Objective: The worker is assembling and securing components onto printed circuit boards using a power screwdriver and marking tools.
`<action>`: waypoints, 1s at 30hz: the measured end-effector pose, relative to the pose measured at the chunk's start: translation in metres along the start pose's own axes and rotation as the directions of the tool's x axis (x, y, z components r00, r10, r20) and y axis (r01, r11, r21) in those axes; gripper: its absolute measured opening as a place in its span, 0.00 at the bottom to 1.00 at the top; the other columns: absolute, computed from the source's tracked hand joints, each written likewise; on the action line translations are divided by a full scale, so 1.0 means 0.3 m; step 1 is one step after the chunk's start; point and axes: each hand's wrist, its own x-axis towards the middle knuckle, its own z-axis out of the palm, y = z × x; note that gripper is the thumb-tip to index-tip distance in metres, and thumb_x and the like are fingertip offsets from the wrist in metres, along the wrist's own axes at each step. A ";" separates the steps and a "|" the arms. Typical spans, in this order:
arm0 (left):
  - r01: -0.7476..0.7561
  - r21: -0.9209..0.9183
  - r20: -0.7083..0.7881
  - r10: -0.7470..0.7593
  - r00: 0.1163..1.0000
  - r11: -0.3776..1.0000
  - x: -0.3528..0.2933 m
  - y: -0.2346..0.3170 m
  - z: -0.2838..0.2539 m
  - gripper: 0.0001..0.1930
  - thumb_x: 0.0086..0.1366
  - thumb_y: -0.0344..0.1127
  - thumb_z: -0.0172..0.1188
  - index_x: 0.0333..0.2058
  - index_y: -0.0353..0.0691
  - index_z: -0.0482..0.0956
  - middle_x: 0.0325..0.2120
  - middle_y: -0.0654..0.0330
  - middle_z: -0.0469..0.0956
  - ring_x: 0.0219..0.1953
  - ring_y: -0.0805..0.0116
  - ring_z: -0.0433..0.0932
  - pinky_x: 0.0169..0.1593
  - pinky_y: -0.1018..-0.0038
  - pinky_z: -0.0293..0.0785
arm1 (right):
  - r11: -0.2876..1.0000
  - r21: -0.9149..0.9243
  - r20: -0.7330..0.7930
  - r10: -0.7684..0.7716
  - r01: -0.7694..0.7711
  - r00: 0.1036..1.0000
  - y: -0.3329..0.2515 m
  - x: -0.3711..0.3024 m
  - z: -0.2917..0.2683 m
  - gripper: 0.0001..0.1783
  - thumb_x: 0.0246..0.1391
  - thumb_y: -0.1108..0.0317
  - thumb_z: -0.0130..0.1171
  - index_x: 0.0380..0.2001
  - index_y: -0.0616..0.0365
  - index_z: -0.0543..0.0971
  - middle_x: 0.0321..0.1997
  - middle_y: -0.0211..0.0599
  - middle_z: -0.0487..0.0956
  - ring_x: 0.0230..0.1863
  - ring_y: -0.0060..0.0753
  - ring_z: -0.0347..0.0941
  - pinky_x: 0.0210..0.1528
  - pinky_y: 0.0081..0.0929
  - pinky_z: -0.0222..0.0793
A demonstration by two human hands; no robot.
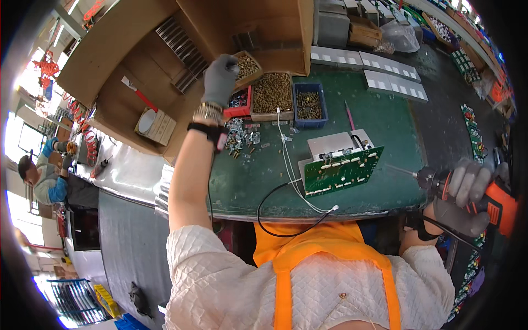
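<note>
My left hand (220,78), in a grey glove, reaches far forward to a small cardboard tray of brass screws (247,66); its fingers curl at the tray's near-left edge. My right hand (465,195), also gloved, grips an orange and black electric screwdriver (440,181) at the right edge of the green bench (242,176), its bit pointing left. A green circuit board (342,169) lies tilted on a white metal housing (335,146) in the middle of the bench. White and black wires (289,165) trail from it toward me.
A larger tray of brass screws (272,93), a blue bin of screws (309,104) and a red bin (239,102) stand at the back. Loose metal clips (239,137) lie by my wrist. Cardboard boxes (165,60) fill the back left. Another person (47,176) works at far left.
</note>
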 end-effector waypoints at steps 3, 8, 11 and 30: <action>0.084 -0.456 0.172 -0.004 0.985 0.886 -0.228 0.301 -0.017 0.10 0.59 0.29 0.64 0.40 0.35 0.80 0.32 0.62 0.80 0.35 0.71 0.78 0.42 0.75 0.74 | 0.987 0.133 -0.124 0.112 -0.095 0.986 0.027 0.025 0.064 0.20 0.44 0.53 0.72 0.22 0.44 0.69 0.16 0.22 0.71 0.18 0.16 0.64 0.25 0.15 0.67; 0.415 -0.822 0.467 0.046 0.883 0.390 -0.580 0.552 -0.070 0.20 0.60 0.45 0.66 0.39 0.31 0.78 0.30 0.61 0.78 0.31 0.75 0.74 0.37 0.79 0.70 | 0.917 0.396 -0.002 -0.054 0.050 0.999 0.120 0.093 0.155 0.23 0.42 0.63 0.72 0.37 0.51 0.68 0.20 0.21 0.74 0.20 0.14 0.67 0.27 0.13 0.67; 0.279 -0.858 0.352 0.098 0.931 0.432 -0.644 0.566 -0.051 0.20 0.59 0.47 0.67 0.35 0.33 0.79 0.29 0.61 0.77 0.31 0.75 0.73 0.34 0.79 0.68 | 0.881 0.453 -0.012 -0.147 0.137 0.989 0.164 0.099 0.206 0.32 0.46 0.70 0.68 0.55 0.58 0.67 0.25 0.20 0.74 0.20 0.13 0.70 0.28 0.13 0.68; 0.205 -0.800 0.328 0.125 0.936 0.564 -0.693 0.555 -0.074 0.12 0.60 0.39 0.67 0.32 0.34 0.79 0.30 0.60 0.78 0.33 0.70 0.75 0.38 0.75 0.70 | 0.863 0.497 -0.116 -0.037 0.090 0.993 0.217 0.066 0.269 0.32 0.48 0.68 0.69 0.53 0.64 0.65 0.20 0.21 0.70 0.17 0.12 0.66 0.25 0.13 0.64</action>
